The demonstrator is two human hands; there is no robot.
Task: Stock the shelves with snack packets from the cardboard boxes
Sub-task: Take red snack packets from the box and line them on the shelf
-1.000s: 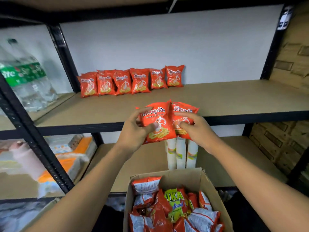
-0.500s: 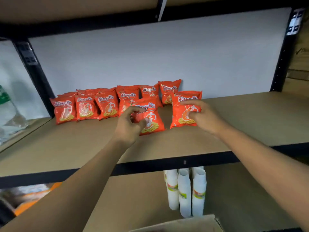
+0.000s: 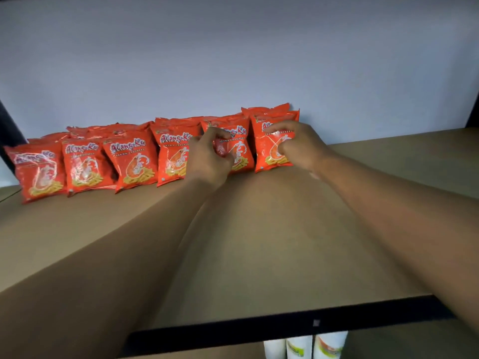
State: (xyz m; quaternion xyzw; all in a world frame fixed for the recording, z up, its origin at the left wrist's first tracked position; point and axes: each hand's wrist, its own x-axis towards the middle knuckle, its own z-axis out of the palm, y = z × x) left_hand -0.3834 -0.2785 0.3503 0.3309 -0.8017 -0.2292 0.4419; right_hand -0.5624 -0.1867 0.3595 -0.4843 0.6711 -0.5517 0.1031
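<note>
Several orange prawn-cracker packets stand in rows at the back of the brown shelf board (image 3: 272, 229), against the white wall. My left hand (image 3: 210, 156) pinches one packet (image 3: 238, 149) that stands in the front row. My right hand (image 3: 298, 143) holds the packet (image 3: 269, 151) at the row's right end, fingers curled over its front. Both packets rest upright on the board, in front of older packets. Further packets (image 3: 132, 159) fill the row to the left. The cardboard box is out of view.
The shelf's black front rail (image 3: 285, 329) crosses the bottom. White cup stacks (image 3: 303, 345) show below it. A black upright (image 3: 473, 112) stands at the right edge. Bare board stretches to the right of the packets and toward me.
Both hands carried their packets from above the box up and back onto the shelf, setting them upright into the front row. The view moved closer to the shelf; the box left the frame.
</note>
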